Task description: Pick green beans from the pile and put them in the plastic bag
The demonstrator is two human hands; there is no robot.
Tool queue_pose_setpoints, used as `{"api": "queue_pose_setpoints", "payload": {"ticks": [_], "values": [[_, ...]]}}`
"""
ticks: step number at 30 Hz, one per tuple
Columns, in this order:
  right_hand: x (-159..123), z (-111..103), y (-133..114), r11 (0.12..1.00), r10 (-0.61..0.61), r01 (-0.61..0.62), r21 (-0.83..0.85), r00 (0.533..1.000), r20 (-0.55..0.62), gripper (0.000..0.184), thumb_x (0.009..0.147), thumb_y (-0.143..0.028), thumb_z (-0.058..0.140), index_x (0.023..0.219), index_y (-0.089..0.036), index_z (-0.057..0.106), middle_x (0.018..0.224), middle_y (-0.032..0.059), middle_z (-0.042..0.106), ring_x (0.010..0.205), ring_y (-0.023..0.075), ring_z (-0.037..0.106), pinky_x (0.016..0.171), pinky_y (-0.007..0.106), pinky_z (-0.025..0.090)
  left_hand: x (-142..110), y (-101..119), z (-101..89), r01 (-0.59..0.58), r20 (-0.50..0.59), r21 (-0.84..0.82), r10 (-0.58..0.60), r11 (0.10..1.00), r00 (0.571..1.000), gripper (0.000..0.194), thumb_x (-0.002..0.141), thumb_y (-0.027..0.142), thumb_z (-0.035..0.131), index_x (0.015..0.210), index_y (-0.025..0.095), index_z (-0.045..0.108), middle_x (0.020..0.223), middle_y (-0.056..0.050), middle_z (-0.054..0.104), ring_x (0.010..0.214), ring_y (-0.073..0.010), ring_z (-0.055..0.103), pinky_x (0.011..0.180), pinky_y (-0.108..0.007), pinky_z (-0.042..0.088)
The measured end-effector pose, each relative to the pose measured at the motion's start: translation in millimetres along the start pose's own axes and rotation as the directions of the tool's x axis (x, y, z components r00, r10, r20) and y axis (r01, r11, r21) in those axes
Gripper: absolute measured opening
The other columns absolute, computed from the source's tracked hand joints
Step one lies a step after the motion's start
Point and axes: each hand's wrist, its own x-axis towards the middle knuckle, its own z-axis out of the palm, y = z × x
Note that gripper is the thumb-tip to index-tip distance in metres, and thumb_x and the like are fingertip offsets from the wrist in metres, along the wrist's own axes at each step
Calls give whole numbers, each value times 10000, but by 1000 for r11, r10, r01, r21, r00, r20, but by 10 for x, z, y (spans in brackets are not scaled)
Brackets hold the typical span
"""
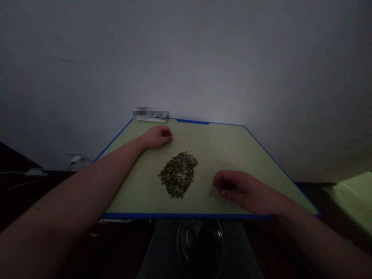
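A loose patch of small dark greenish-brown seeds or grains [177,174] lies spread on the pale table [203,139], with paler bits among them. My left hand [157,136] rests beyond and to the left of this patch, its fingers curled in; whatever they may hold is hidden. To the right of the grains, my right hand [241,188] lies with fingers and thumb curled. A clear plastic piece [215,193] shows at and under its fingertips; I cannot tell whether it is gripped. Past that hand are scattered small pale bits [235,159].
Blue edging [186,216] runs round the tabletop. At the far left corner lies a flat white item [152,119], partly blurred out. A clear round bowl [200,248] sits at my lap below the near edge. A wall [186,58] stands behind; a plug [76,158] is at left.
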Motion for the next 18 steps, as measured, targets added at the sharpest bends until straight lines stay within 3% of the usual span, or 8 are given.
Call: {"api": "queue_pose_setpoints", "payload": {"ticks": [6,14,18], "values": [[104,44,192,999,26,-28,-25,996,-87,190,801,-163,517,976,-178,590,875,39,639,772,155,576,679,275,442,8,-40,-1,-13,-6,-1,13,1000,1000,246,697,387,565,775,157,605,663,-10,587,617,-122,511,581,-246,400],[328,38,53,971,-18,-16,-237,990,-143,253,765,-142,515,987,-176,631,698,8,628,591,118,531,557,249,364,-2,1,-3,0,4,-16,0,1000,1000,229,701,364,560,766,149,603,652,-7,579,597,-114,500,570,-240,397],[459,47,33,964,-24,-16,-265,989,-145,234,733,-141,522,938,-181,628,597,-27,582,527,103,504,508,234,333,14,-37,13,-11,-2,-12,11,1000,1000,236,705,372,558,770,150,607,650,-1,579,600,-111,500,569,-234,391]]}}
